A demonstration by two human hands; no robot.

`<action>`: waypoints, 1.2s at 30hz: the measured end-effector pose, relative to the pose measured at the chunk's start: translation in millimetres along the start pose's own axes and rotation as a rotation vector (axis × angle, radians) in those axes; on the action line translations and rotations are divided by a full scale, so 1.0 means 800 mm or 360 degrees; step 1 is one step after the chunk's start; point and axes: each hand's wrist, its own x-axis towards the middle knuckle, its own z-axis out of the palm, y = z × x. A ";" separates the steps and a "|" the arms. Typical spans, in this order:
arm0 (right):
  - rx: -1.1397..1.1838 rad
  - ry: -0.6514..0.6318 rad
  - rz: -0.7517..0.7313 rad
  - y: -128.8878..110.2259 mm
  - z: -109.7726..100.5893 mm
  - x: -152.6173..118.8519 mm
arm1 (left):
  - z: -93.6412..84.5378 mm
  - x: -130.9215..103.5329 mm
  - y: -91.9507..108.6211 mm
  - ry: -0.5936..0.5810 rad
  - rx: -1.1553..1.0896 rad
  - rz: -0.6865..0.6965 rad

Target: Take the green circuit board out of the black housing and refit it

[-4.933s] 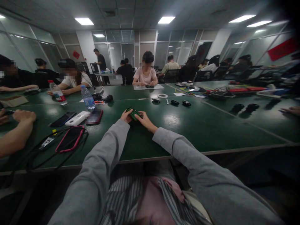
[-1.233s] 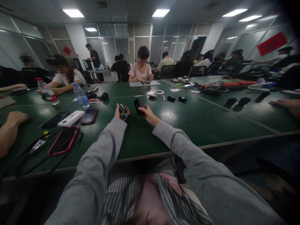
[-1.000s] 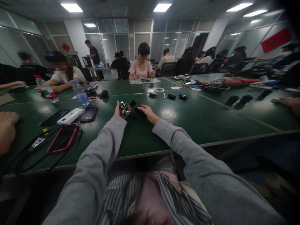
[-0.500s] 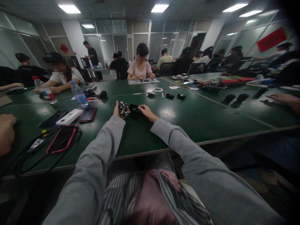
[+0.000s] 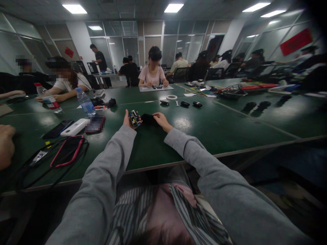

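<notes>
Over the green table (image 5: pixel 150 153), my left hand (image 5: pixel 127 119) is closed around a circuit board (image 5: pixel 135 119) crowded with small parts, its component side facing up. My right hand (image 5: pixel 162 121) pinches the right edge of a flat black panel (image 5: pixel 148 119), which looks like a cover or casing piece. Board and panel are side by side; whether they touch I cannot tell. Beyond my hands lie several small black objects, among them a black oblong piece (image 5: pixel 185 103), plus a small wrench (image 5: pixel 177 103) and a white ring (image 5: pixel 171 97).
On the left are a red-capped bottle (image 5: pixel 49 98), a blue-capped bottle (image 5: pixel 86 102), a dark phone (image 5: pixel 58 129), a white device (image 5: pixel 74 127) and a pink-edged case (image 5: pixel 68 151) with black cords. A neighbour's hand (image 5: pixel 6 146) rests at the far left. Another person (image 5: pixel 152 73) sits opposite.
The black panel in my right hand has turned, so its dark face now shows broader and plainer. My left hand and the circuit board have hardly moved.
</notes>
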 end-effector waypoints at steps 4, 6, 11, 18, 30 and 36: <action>-0.0106 0.0104 -0.0009 -0.003 -0.005 -0.003 | -0.003 0.002 0.000 0.0018 0.0012 0.0019; -0.0157 0.0147 -0.0022 -0.005 -0.008 -0.005 | -0.004 0.004 -0.001 0.0039 0.0007 0.0035; -0.0283 0.0232 -0.0153 -0.012 -0.013 -0.006 | -0.005 0.005 -0.001 0.0068 -0.0014 0.0041; -0.0423 0.0367 -0.0359 -0.031 -0.010 -0.015 | -0.001 0.000 -0.001 0.0140 -0.0056 0.0038; -0.0454 0.0298 -0.0566 -0.055 -0.007 -0.030 | 0.005 0.001 -0.003 0.0061 -0.0045 0.0006; -0.0508 0.0337 -0.0648 -0.060 -0.003 -0.034 | -0.001 0.013 -0.004 0.0024 -0.0002 0.0039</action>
